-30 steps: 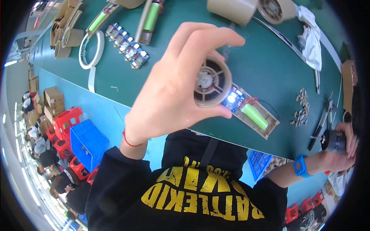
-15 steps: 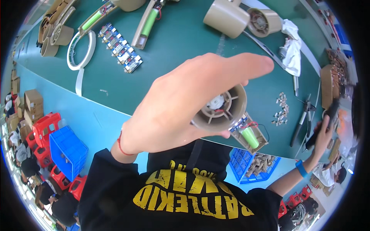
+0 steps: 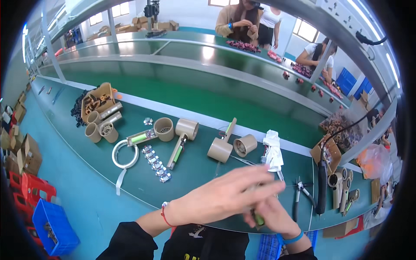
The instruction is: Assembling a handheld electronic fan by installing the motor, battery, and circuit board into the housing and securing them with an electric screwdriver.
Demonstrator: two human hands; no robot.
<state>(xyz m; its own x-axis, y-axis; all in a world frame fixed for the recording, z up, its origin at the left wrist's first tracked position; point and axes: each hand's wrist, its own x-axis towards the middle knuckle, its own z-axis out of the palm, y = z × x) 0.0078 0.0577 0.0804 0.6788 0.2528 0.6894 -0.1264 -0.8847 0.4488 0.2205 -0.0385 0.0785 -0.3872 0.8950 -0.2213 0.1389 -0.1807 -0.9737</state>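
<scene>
Since the earlier frame our view has lifted from our chest to the whole green workbench [image 3: 195,164], and both hands have dropped to its near edge. Our left hand [image 3: 225,195] lies across the front with the fingers [image 3: 264,175] stretched out long and slightly apart, blurred. Under them our right hand [image 3: 271,214] is curled around a small part with a green piece [image 3: 258,219], which shows only between the fingers of both hands; we cannot tell how firmly it is pressed. The beige fan housing from before is hidden now, if we have it still. Just beyond the fingertips lie a white cloth [image 3: 273,149] and black pliers [image 3: 299,193]. Further left on the bench are beige cylinder housings [image 3: 220,149], a tape ring [image 3: 125,154] and a row of small metal parts [image 3: 156,164].
</scene>
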